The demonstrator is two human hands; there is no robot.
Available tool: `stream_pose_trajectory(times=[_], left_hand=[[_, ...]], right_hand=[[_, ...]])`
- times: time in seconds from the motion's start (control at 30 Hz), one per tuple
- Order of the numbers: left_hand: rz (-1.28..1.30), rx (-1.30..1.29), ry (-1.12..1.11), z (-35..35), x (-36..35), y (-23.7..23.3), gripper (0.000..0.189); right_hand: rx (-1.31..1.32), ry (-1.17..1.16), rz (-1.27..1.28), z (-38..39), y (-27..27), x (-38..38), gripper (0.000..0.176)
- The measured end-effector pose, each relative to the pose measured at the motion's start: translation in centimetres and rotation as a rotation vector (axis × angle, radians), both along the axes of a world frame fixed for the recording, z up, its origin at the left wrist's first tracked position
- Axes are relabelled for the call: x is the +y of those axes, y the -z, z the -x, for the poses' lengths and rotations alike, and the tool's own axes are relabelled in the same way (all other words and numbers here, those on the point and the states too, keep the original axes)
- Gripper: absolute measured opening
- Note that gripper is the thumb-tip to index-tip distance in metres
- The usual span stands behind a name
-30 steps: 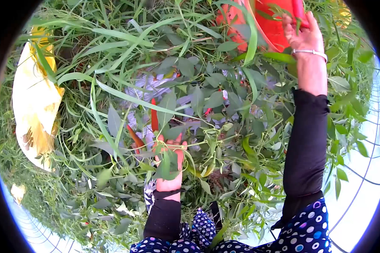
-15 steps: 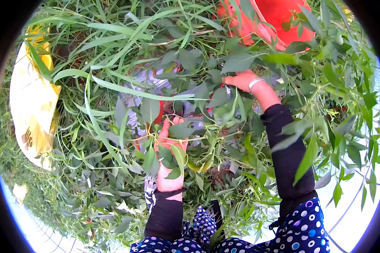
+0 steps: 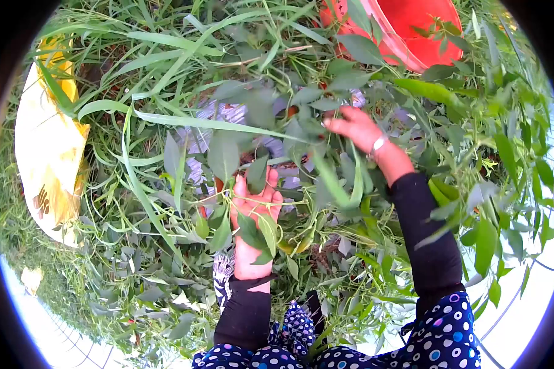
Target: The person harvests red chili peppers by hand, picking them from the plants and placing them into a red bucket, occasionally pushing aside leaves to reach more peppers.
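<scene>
Among the leafy pepper plants (image 3: 223,154), my left hand (image 3: 256,212) is held palm up with its fingers apart. Leaves and a thin stem cross in front of its palm, and nothing is visibly gripped. My right hand (image 3: 358,130), with a pale band at the wrist, reaches in from the right with thumb and forefinger a little apart. Leaves hide part of its fingertips; I see nothing between them. A small red patch, likely a red pepper (image 3: 292,112), shows through the foliage left of my right hand.
A red bucket (image 3: 395,43) lies tilted beyond my right hand, its mouth partly behind leaves. On the far left is a yellow bag (image 3: 49,160). Long grass blades (image 3: 209,125) arch across the plants, and silvery plastic sheeting (image 3: 194,141) shows beneath.
My right hand has shifted slightly right and down; the red bit at its fingertips no longer shows. My left hand has opened a little, and the red pepper by it is now mostly hidden.
</scene>
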State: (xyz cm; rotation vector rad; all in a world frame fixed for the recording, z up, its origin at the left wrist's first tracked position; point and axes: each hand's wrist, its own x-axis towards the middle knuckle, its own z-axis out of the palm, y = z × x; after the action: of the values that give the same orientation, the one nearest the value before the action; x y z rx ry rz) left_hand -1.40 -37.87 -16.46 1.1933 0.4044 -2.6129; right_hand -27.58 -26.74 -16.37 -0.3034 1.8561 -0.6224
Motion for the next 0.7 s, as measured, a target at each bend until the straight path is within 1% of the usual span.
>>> stream_pose_trajectory(times=[0.07, 0.1, 0.13, 0.17, 0.2, 0.23, 0.27, 0.3, 0.33, 0.37, 0.4, 0.43, 0.5, 0.53, 0.57, 0.6, 0.63, 0.67, 0.7], left_hand=[[0.037, -0.19, 0.033, 1.6, 0.0, -1.9, 0.044], [0.058, -0.118, 0.065, 2.2, -0.4, -2.5, 0.05], [0.059, -0.119, 0.067, 2.6, -0.4, -2.7, 0.05], [0.052, -0.108, 0.08, 2.9, -0.4, -2.8, 0.05], [0.044, -0.097, 0.093, 3.1, -0.3, -3.0, 0.05], [-0.007, 0.004, 0.083, 3.1, -0.4, -3.2, 0.045], [-0.009, 0.005, 0.087, 2.9, -0.1, -3.0, 0.045], [0.068, -0.049, 0.142, 2.8, 0.2, -2.5, 0.043], [0.147, -0.105, 0.197, 2.6, 0.5, -2.1, 0.041], [0.107, -0.106, 0.223, 2.7, 0.4, -2.3, 0.038], [0.097, -0.328, 0.318, 2.6, 0.8, -1.9, 0.039], [0.115, -0.302, 0.365, 2.5, 0.7, -2.1, 0.036], [0.129, -0.278, 0.416, 3.0, 0.4, -2.9, 0.034], [0.128, -0.37, 0.5, 3.5, 0.2, -3.5, 0.028], [0.13, -0.463, 0.583, 3.8, 0.3, -3.8, 0.025], [0.128, -0.463, 0.586, 3.9, 0.7, -3.9, 0.025], [0.231, -0.559, 0.578, 3.9, 1.2, -4.0, 0.027], [0.336, -0.653, 0.568, 4.0, 1.8, -4.1, 0.029], [0.334, -0.651, 0.571, 4.3, 2.1, -4.0, 0.029]], right_hand=[[-0.162, -0.071, 0.073, -2.0, -1.2, 0.8, 0.054], [0.044, -0.181, 0.227, -3.2, -1.8, 1.3, 0.051], [0.251, -0.29, 0.38, -4.5, -2.5, 1.9, 0.049], [0.25, -0.41, 0.211, -5.6, -4.2, 1.6, 0.051], [0.221, -0.575, 0.191, -6.0, -4.5, 1.5, 0.051], [0.285, -0.616, 0.162, -6.7, -5.8, 1.3, 0.047], [0.35, -0.657, 0.133, -7.5, -7.3, 1.2, 0.044], [0.386, -0.754, 0.116, -7.9, -7.8, 1.1, 0.037], [0.399, -0.947, 0.022, -9.0, -7.2, 1.5, 0.032], [0.432, -0.853, 0.122, -9.9, -6.9, 2.3, 0.033], [0.463, -0.758, 0.22, -10.5, -6.7, 3.2, 0.035], [0.461, -0.756, 0.219, -10.5, -7.4, 2.7, 0.035], [0.31, -0.7, 0.097, -10.4, -8.7, 1.8, 0.041], [0.307, -0.697, 0.094, -10.7, -8.9, 1.7, 0.041], [0.389, -0.78, 0.128, -10.8, -8.9, 1.8, 0.045], [0.47, -0.864, 0.161, -11.0, -9.0, 1.8, 0.049], [0.528, -0.893, 0.157, -11.3, -8.9, 1.9, 0.051], [0.527, -0.891, 0.151, -11.4, -8.4, 2.4, 0.051], [0.435, -0.899, 0.181, -11.2, -7.9, 2.8, 0.05]])
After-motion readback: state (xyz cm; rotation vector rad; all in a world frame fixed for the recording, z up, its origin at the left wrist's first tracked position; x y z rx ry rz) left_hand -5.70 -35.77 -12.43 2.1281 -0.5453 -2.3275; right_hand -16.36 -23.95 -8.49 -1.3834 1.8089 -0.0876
